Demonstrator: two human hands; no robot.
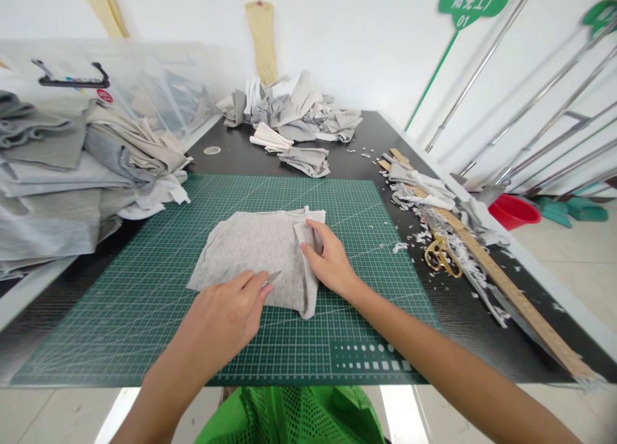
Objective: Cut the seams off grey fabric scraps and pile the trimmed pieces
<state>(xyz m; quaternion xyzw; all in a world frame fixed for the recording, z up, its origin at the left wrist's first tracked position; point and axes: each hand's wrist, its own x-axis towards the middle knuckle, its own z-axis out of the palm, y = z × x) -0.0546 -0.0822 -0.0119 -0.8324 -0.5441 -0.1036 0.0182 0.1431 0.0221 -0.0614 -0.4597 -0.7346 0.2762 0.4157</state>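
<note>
Grey cloth [255, 245], one: on green mat [120, 302], at one o'clock from left hand [231, 306], nine o'clock from right hand [330, 259]. Left hand: closed round small blade [272, 277]. Right hand: gripping cloth's folded three-o'clock edge.

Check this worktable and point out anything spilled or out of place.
Pale scraps are strewn over the table's right side, around the wooden ruler and the gold-handled scissors, with a few on the green mat. They look like uncleared litter, untidy beside the work. The grey cloth shows no obvious damage.
</note>
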